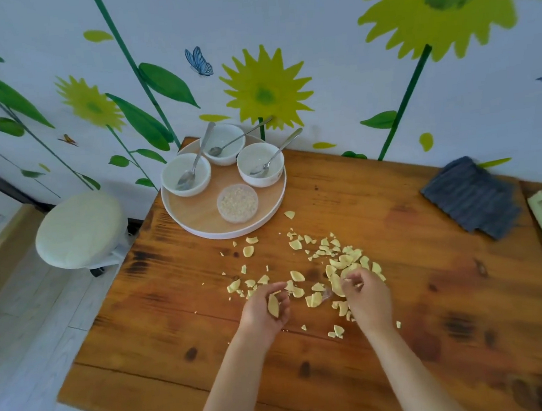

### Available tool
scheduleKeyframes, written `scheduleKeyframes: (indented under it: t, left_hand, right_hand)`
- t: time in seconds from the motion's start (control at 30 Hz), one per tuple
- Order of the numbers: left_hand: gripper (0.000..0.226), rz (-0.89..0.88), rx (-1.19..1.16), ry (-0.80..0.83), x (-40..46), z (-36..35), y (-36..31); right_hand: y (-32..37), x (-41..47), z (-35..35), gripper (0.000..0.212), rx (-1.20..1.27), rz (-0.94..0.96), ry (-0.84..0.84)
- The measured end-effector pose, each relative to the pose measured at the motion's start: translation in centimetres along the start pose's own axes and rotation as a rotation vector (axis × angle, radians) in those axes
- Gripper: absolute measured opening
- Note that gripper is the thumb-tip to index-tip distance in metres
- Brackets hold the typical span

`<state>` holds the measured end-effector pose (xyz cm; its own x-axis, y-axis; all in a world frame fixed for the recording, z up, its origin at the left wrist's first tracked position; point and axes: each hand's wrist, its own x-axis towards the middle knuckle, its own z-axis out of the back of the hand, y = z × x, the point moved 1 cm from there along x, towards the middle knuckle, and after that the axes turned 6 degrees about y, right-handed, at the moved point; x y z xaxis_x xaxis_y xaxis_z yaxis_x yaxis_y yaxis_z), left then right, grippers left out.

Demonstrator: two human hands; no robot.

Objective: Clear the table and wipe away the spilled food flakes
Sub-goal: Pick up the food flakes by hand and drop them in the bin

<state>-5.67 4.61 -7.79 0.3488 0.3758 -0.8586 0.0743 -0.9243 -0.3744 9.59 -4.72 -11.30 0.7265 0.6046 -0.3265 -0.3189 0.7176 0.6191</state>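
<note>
Meanwhile, pale flakes (304,261) lie scattered across the middle of the wooden table (175,328), near the round tray (195,218). Cupped, the left hand (265,310) holds one flake, while the right hand (368,298) pinches flakes among the pile.

A pale wall (329,20) rises behind the worktop (406,341), painted with big yellow-green sunflowers (264,89), green stems and leaves, and a blue butterfly (198,61). The worktop is knotty, orange-brown planked wood, set close to the wall. Just beside its left edge stands a round stool (80,229) with a cream cushion. The floor (27,357) is light grey-white boards. Soft, even daylight fills the room.
</note>
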Motion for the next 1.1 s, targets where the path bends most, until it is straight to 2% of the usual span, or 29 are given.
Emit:
scheduleKeyframes:
  t: [0.1,0.2,0.3,0.4,0.47,0.57,0.63,0.73,0.83,0.97,1.03,1.1]
  left_hand:
    - [0.021,0.002,-0.009,-0.015,-0.1,0.4,0.0]
    - [0.022,0.007,0.006,0.006,-0.3,0.5,0.2]
    - [0.023,0.007,0.024,0.001,-0.3,0.9,0.4]
    - [0.022,0.001,0.038,0.0,-0.1,0.7,0.6]
    - [0.021,0.015,0.042,0.004,0.0,0.4,0.9]
    - [0.024,0.057,0.08,-0.001,0.1,-0.5,1.5]
    - [0.026,0.076,0.064,-0.01,0.2,-1.0,1.9]
    - [0.024,0.082,0.064,0.018,0.0,-1.2,1.8]
    - [0.022,0.079,0.063,-0.029,0.2,-0.4,1.3]
    - [0.023,0.059,0.036,-0.071,0.6,0.8,0.6]
    - [0.022,0.057,0.021,-0.086,0.6,1.2,0.5]
    - [0.022,0.052,-0.001,-0.101,0.6,1.7,0.2]
  right_hand:
    - [-0.7,0.2,-0.8,0.016,-0.228,0.019,0.079]
    - [-0.9,0.2,-1.0,0.016,-0.25,-0.008,0.052]
    - [-0.9,0.0,-0.9,0.013,-0.193,-0.015,0.026]
    - [-0.2,-0.7,0.0,0.007,0.018,-0.008,-0.005]
    - [1.2,-1.9,0.6,0.004,0.135,0.095,0.096]
    - [3.9,-4.2,0.9,0.008,0.183,0.31,0.387]
    - [4.6,-4.4,0.8,0.015,0.143,0.355,0.455]
    - [4.4,-2.7,0.8,0.012,0.092,0.309,0.32]
    - [4.3,-0.5,0.3,0.013,0.046,0.273,0.224]
    - [5.2,1.5,-1.8,0.019,-0.165,0.381,0.308]
    - [5.4,2.0,-3.0,0.027,-0.309,0.374,0.366]
    - [5.5,2.2,-4.0,0.027,-0.39,0.357,0.385]
